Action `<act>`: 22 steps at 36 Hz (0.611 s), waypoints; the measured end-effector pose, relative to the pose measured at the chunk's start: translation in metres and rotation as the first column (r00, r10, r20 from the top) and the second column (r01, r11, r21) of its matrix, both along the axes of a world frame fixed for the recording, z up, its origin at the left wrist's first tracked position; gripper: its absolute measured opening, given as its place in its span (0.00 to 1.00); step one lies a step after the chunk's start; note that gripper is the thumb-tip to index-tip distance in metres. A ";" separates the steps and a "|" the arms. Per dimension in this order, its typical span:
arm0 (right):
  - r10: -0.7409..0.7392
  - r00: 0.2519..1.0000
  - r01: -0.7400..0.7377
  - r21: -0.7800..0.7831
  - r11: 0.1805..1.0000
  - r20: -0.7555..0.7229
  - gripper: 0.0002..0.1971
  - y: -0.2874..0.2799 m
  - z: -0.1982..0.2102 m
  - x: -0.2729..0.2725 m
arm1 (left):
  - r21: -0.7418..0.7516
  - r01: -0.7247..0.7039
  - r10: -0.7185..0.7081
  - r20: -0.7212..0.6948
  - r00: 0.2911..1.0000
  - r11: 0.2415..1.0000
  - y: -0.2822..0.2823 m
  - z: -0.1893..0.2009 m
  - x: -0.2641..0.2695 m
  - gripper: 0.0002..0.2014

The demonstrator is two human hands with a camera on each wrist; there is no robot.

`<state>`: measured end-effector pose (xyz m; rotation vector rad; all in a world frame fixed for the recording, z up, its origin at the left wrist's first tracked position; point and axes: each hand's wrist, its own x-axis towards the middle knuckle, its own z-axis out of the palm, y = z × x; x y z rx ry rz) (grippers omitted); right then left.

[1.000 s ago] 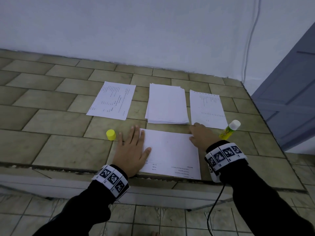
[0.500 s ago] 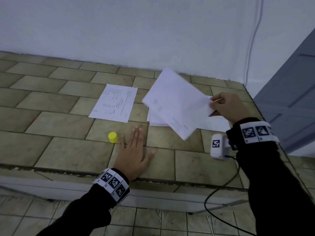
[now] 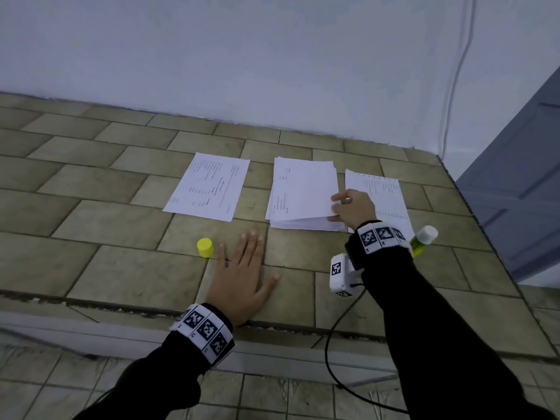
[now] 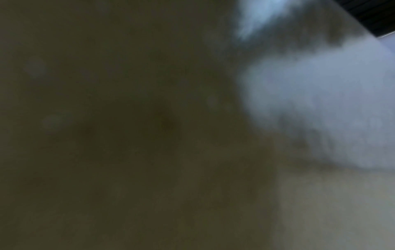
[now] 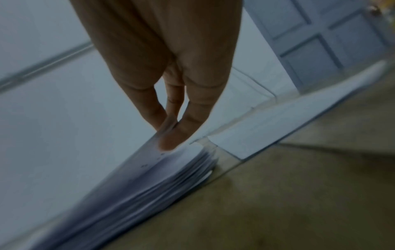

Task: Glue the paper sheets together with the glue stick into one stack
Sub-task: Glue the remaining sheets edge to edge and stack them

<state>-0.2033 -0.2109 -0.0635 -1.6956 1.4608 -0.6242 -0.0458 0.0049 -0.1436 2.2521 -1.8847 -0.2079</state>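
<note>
Fingers of the left hand lie straight and spread, flat on the tiled counter and holding nothing; a yellow cap stands just left of them, a single printed sheet lies beyond them toward the wall, and the left wrist view is too dark and blurred to add anything. Right of those fingers, the right hand pinches the near right corner of the top sheet on the paper stack, its fingers pressed together at the sheet's edge. Just right of that hand lies another printed page, with the uncapped glue stick on the counter beside the right wrist.
</note>
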 end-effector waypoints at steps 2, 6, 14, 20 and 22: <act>0.038 0.980 -0.059 -0.106 0.993 -0.193 0.10 -0.001 -0.001 0.000 | -0.010 0.001 -0.001 -0.004 1.000 1.000 0.000 0.000 0.000 0.45; 0.115 0.863 -0.219 -0.158 0.963 -0.492 0.10 0.001 -0.004 0.002 | -0.005 -0.002 0.002 0.001 1.000 1.000 -0.001 0.000 0.000 0.45; 0.170 0.743 -0.327 -0.129 0.936 -0.647 0.13 0.013 -0.006 -0.003 | -0.044 0.012 -0.015 -0.075 0.997 0.999 0.000 0.004 0.001 0.50; 0.126 0.883 -0.309 -0.359 0.880 -0.451 0.14 0.034 0.019 -0.028 | -0.268 0.067 -0.128 -0.214 0.968 0.961 0.010 0.029 0.002 0.37; 0.096 0.924 -0.278 -0.479 0.833 -0.369 0.13 0.041 0.028 -0.041 | -0.409 0.065 -0.178 -0.246 0.953 0.910 0.016 0.053 0.004 0.27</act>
